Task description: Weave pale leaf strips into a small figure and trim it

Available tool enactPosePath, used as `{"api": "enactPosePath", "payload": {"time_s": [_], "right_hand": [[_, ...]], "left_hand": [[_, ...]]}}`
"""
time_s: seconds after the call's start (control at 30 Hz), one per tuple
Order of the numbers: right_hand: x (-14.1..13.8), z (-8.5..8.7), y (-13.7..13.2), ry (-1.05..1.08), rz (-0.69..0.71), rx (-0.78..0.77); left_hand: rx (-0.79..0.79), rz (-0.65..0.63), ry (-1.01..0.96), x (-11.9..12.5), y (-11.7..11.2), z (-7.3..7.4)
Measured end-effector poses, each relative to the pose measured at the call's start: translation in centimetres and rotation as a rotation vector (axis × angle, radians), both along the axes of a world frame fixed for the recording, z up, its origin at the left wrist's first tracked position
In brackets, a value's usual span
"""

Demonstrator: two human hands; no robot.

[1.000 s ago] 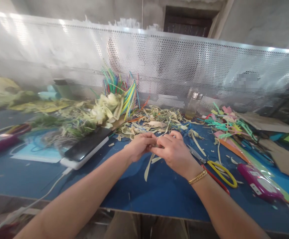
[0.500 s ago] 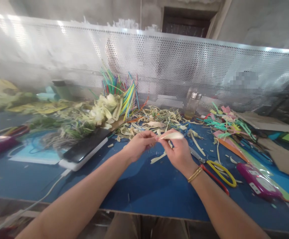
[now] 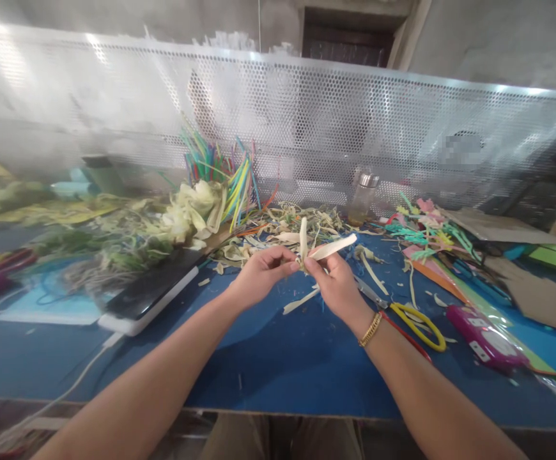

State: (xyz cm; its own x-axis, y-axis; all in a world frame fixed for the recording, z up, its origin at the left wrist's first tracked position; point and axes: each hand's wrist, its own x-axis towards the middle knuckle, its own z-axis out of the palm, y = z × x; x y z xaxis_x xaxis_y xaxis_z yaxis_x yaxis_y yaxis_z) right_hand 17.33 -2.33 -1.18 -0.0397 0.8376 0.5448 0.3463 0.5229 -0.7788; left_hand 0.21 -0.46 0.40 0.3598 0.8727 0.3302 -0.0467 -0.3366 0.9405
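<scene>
My left hand (image 3: 257, 276) pinches the near end of pale husk strips (image 3: 337, 246) at a small knot-like bunch between my fingertips. Opposite it, my right hand (image 3: 339, 287) is closed on the same bunch, thumb and fingers pressed together. One strip (image 3: 303, 235) stands upright from the bunch, and another slants up to the right over my right hand. How they are joined is too small to make out. By my right wrist lie scissors (image 3: 419, 324) with yellow and red handles. A loose pale strip (image 3: 301, 300) lies on the blue table (image 3: 268, 370) below my hands.
Husk scraps (image 3: 301, 220) are heaped behind my hands. A phone (image 3: 158, 284) on a white block with a cable lies left. Coloured stems (image 3: 215, 163), a glass bottle (image 3: 363, 195), a purple device (image 3: 486, 338) and cardboard (image 3: 539, 291) surround the work area; a perforated metal panel (image 3: 268, 108) stands behind.
The strip over my right hand, blurred before, now shows clearly, and a second strip stands upright from the bunch. Both hands stay close together; the whole view has shifted slightly.
</scene>
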Motion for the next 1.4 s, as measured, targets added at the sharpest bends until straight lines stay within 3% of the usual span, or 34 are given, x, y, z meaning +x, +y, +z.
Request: {"api": "enactPosePath", "payload": {"time_s": [0.23, 0.37, 0.53, 0.77, 0.93, 1.07, 1.4], "right_hand": [[-0.1, -0.7, 0.5, 0.081, 0.07, -0.057], [-0.9, -1.1, 0.5, 0.216, 0.028, -0.124], [-1.7, -1.3, 0.3, 0.407, 0.074, -0.192], [-1.6, -1.5, 0.0, 0.175, -0.05, -0.074], [-1.6, -1.7, 0.1, 0.194, -0.04, -0.099], [-1.5, -1.6, 0.2, 0.206, -0.055, -0.106], [-1.9, -1.0, -0.3, 0.312, 0.034, -0.207]], "left_hand": [[-0.015, -0.036, 0.036, 0.0, 0.0, -0.1], [0.0, 0.01, 0.024, 0.5, -0.1, -0.9], [0.066, 0.081, 0.098, 0.7, -0.1, -1.1], [0.09, 0.069, 0.141, 0.5, 0.2, -1.4], [0.071, 0.048, 0.186, 0.5, 0.0, -1.4], [0.027, 0.021, 0.105, 0.8, -0.4, -1.2], [-0.042, 0.088, 0.004, 1.2, -0.4, -1.3]]}}
